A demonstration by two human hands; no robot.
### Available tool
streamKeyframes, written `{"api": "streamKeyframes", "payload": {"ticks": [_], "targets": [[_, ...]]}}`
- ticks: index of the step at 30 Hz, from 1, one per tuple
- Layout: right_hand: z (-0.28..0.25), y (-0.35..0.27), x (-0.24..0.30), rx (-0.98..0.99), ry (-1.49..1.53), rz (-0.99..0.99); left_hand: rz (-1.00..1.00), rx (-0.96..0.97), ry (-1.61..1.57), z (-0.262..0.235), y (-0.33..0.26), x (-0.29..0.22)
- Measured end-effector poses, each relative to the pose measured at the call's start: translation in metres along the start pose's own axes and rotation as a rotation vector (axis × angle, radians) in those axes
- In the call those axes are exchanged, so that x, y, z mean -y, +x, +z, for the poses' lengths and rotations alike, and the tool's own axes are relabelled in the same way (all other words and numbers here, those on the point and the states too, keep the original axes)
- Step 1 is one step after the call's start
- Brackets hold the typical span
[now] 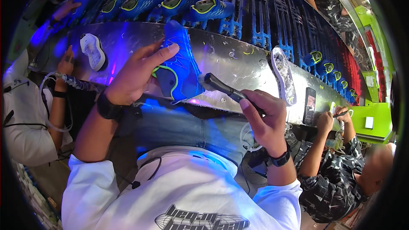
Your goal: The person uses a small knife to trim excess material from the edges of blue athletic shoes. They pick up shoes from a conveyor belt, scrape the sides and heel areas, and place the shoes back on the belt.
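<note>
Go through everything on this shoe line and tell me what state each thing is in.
Blue shoe upper: held tilted by left hand.
Brush: gripped by right hand, bristles at the upper.
White sole: lying loose on metal bench.
Phone: lying flat on the bench.

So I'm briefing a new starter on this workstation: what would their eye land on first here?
First the blue shoe upper with yellow-green trim, lit by violet light at the middle, held by the left hand while the right hand holds a black-handled brush against its side. Next, the row of matching blue shoes on the dark conveyor rack behind the shiny metal bench, and a white sole lying to the right.
</note>
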State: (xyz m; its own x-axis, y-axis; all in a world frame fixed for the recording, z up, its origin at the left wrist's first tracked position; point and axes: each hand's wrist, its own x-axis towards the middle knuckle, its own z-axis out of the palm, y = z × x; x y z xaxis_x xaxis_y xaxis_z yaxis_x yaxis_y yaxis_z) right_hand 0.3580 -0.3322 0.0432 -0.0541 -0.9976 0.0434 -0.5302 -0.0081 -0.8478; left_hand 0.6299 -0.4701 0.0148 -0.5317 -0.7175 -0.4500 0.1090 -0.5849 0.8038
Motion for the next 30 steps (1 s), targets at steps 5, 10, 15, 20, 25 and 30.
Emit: {"api": "streamKeyframes", "payload": {"ticks": [5, 10, 15, 20, 25, 30], "targets": [[-0.010, 0.018, -0.001, -0.069, -0.098, -0.146, -0.070, 0.061, 0.159, -0.002, 0.000, 0.000], [-0.018, 0.029, -0.004, -0.096, -0.129, -0.261, 0.473, 0.166, 0.694, -0.023, 0.007, 0.038], [-0.022, 0.039, -0.007, -0.103, -0.155, -0.330, 0.021, 0.105, 0.112, -0.009, 0.006, 0.037], [-0.021, 0.046, -0.015, -0.116, -0.165, -0.406, -0.251, 0.060, -0.315, 0.002, -0.004, 0.034], [-0.019, 0.045, -0.021, -0.121, -0.114, -0.430, -0.397, 0.089, -0.492, 0.003, -0.004, 0.039], [-0.016, 0.038, -0.030, -0.129, 0.005, -0.407, -0.478, 0.163, -0.697, 0.015, -0.011, 0.042]]}}
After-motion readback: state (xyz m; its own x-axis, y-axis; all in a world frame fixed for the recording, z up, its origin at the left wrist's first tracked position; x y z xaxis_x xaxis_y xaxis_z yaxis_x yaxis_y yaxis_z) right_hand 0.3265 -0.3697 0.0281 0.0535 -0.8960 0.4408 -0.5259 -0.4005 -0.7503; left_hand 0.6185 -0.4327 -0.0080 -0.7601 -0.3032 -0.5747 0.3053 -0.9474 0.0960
